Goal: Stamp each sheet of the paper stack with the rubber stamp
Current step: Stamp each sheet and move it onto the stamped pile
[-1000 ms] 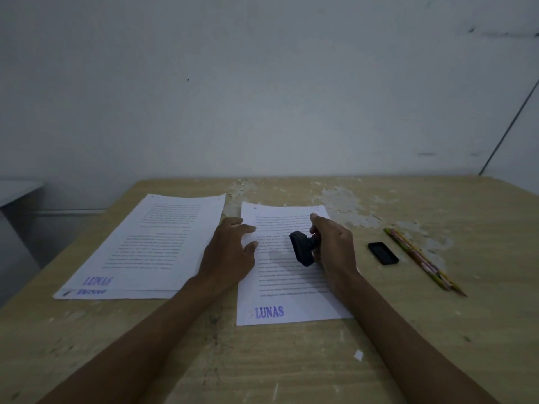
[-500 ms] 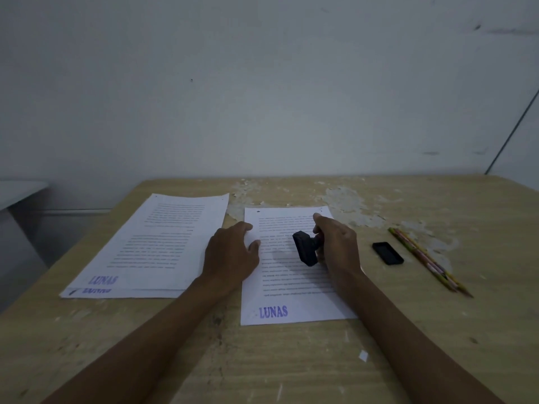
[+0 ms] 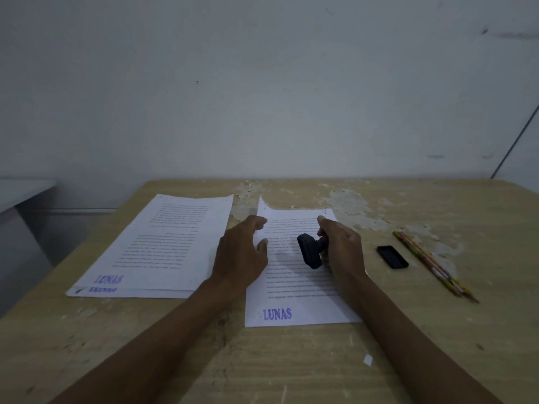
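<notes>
Table [image 3: 291, 368]: papers [image 3: 300, 290], pencils [image 3: 431, 262]

Both our forearms stretch forward. Our left hand [image 3: 243, 252] is knuckles-up with fingers loosely bent, index and thumb slightly apart. Our right hand [image 3: 344, 247] has its fingers curled tight round the stamp [image 3: 310, 250].

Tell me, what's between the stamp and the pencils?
A small black lid lies on the table between the stamp and the pencils, in the head view.

Plain office room — worn desk [image 3: 291, 360], printed sheets [image 3: 163, 243], pencils [image 3: 431, 263].
</notes>
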